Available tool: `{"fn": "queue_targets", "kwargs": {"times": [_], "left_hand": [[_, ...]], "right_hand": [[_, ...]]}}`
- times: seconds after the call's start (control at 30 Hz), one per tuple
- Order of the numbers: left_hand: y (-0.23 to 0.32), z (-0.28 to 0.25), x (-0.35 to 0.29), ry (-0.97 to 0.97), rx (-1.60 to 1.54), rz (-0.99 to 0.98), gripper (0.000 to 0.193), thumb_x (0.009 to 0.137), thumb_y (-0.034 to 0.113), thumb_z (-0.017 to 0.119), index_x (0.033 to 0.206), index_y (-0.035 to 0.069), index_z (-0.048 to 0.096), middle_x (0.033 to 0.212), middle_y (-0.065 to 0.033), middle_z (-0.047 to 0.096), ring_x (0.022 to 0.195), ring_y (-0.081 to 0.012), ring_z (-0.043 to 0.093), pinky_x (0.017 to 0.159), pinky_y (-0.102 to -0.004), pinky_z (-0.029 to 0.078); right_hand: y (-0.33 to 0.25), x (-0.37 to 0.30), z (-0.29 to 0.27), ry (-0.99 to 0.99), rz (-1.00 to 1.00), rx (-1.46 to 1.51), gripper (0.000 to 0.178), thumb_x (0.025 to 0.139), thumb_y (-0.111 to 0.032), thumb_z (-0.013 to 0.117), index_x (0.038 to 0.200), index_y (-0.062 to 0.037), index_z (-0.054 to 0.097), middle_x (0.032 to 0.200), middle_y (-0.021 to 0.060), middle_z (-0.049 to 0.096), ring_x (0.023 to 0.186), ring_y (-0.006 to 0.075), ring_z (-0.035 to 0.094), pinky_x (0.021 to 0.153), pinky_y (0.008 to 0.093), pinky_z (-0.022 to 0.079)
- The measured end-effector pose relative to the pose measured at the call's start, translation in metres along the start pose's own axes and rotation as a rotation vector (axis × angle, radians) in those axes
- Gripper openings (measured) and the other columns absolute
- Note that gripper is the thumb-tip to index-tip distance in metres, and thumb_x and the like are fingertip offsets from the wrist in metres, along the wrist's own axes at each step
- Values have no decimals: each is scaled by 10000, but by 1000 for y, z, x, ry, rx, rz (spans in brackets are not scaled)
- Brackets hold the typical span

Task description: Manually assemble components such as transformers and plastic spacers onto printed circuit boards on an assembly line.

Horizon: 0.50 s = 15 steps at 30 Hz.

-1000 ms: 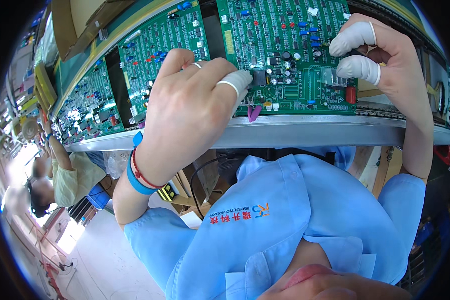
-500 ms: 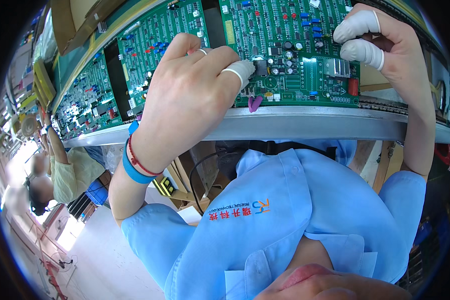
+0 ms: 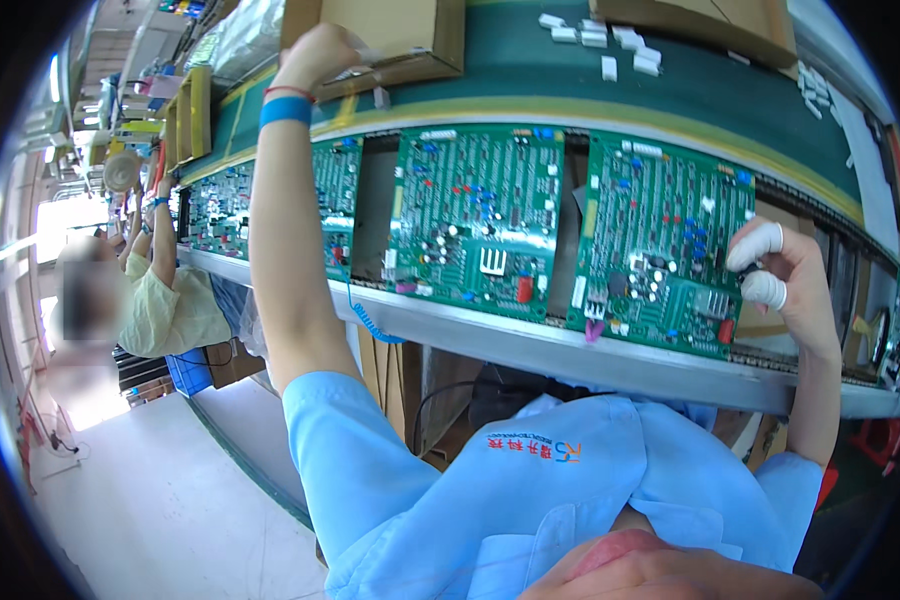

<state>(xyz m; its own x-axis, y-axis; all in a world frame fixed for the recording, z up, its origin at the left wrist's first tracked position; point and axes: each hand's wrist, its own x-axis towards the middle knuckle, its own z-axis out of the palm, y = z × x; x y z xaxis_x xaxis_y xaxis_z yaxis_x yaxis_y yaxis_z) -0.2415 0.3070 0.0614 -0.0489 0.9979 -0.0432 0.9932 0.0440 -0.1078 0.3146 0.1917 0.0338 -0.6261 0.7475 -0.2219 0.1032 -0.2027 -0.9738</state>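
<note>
My left hand (image 3: 317, 55) is stretched out to the far side, at the edge of a cardboard box (image 3: 406, 72); its fingers are smeared and partly hidden. A blue band and a thin red cord circle that wrist. My right hand (image 3: 795, 275) is closed in a pinch beside the right edge of a green circuit board (image 3: 660, 255). White finger cots cover its thumb and index finger, and a small dark piece (image 3: 748, 269) shows between them. The board carries many small parts, with a purple piece (image 3: 594, 330) at its near edge.
More green circuit boards (image 3: 475, 215) lie in a row to the left along a metal rail (image 3: 450, 318). Behind them runs a green belt (image 3: 515, 80) with loose white parts (image 3: 593, 38) and another cardboard box (image 3: 705, 22). A co-worker (image 3: 175, 315) is at the left.
My left hand has left the board and moved away to the far left, to the cardboard box. My right hand stays near the same board's right edge. The view has shifted, showing more of the belt.
</note>
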Motion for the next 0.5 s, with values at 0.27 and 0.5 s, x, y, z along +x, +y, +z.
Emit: {"fn": "queue_targets", "kwargs": {"times": [0.27, 0.5], "left_hand": [[59, -18, 33, -421, -128, 1, 212, 777, 99, 585, 869, -62, 688, 859, -206, 696, 727, -264, 697, 707, -366, 543], [71, -28, 10, -199, -493, 66, 137, 759, 108, 746, 824, -10, 721, 763, -100, 700, 717, -188, 661, 667, -319, 524]], "right_hand": [[8, 15, -9, 34, 35, -18, 323, 747, -273, 835, 894, -27, 687, 900, 29, 596, 658, 53, 519, 487, 176, 376], [8, 16, -13, 10, 72, -63, 315, 752, -237, 826, 931, -19, 688, 968, 39, 606, 695, 62, 546, 502, 171, 409]]}}
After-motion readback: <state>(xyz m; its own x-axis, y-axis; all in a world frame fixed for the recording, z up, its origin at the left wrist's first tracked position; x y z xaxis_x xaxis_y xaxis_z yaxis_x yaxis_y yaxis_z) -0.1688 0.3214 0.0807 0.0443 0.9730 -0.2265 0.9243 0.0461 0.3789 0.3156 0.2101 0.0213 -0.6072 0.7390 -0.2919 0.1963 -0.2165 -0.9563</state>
